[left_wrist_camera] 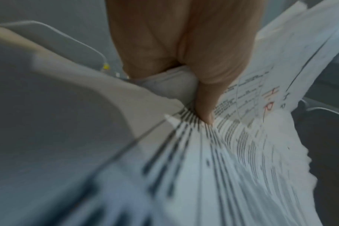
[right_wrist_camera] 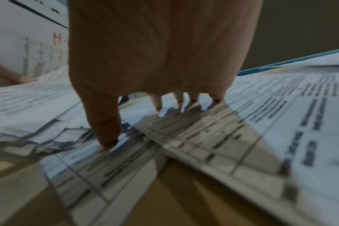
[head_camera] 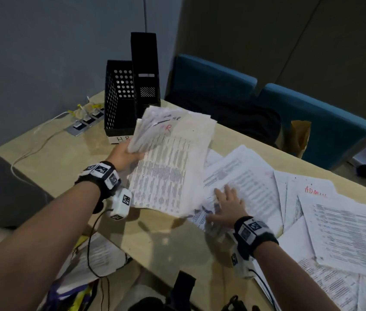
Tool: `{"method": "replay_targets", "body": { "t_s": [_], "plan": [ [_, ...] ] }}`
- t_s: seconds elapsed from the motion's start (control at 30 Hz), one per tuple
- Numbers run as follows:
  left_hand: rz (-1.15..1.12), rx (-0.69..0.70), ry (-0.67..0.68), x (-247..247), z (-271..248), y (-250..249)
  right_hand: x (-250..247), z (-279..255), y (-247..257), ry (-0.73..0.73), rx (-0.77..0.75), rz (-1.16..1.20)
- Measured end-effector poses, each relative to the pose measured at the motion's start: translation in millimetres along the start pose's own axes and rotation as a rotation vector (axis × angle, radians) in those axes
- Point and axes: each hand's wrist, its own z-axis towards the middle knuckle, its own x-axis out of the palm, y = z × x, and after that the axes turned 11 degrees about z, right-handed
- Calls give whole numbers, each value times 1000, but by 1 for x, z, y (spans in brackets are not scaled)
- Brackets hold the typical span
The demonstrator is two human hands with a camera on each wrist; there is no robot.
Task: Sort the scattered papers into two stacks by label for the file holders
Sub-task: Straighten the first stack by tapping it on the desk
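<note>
That thick HR bundle (head_camera: pixel 168 167) could fan out and spill: the left hand (head_camera: pixel 123 154) pinches it only at one edge, thumb on top, and the sheets already splay loosely above the table (head_camera: pixel 65 153). The right hand (head_camera: pixel 227 205) lies flat, fingers spread, on the scattered papers (head_camera: pixel 256 182), which might slide off the near edge if pushed. These sheets are white, densely printed tables; one far right seems to read ADMIN (head_camera: pixel 315 190) in red, though partly covered. The HR file holder (head_camera: pixel 119 97) stands beyond.
</note>
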Motion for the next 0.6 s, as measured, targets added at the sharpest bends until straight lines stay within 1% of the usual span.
{"method": "replay_targets", "body": {
  "t_s": [0.1, 0.23, 0.27, 0.3, 0.33, 0.37, 0.4, 0.43, 0.47, 0.5, 0.53, 0.6],
  "plan": [
    [-94, -125, 36, -4, -10, 10, 9, -5, 15, 30, -149, -19],
    [-54, -209, 63, -8, -17, 24, 9, -12, 19, 64, -279, 33],
    [-69, -229, 63, -8, -18, 26, 6, -12, 16, 27, -293, 39],
    [-81, -250, 62, -8, -18, 30, 3, -13, 14, -58, -285, 41],
    [-89, -264, 58, -8, -19, 32, -1, -12, 11, -184, -230, 49],
    [-92, -271, 55, -7, -18, 34, -5, -12, 7, -322, -115, 56],
    [-99, -275, 50, -5, -18, 36, -10, -11, 2, -435, 54, 95],
    [-96, -281, 52, -4, -17, 37, -16, -10, -4, -496, 242, 179],
    [-94, -283, 53, -4, -16, 40, -22, -9, -9, -503, 423, 281],
    [-87, -280, 54, -3, -15, 42, -27, -9, -13, -464, 570, 364],
    [-82, -280, 55, -2, -12, 45, -31, -10, -15, -421, 668, 415],
    [-70, -287, 59, -1, -11, 42, -31, 2, -27, -382, 770, 483]
  ]
}}
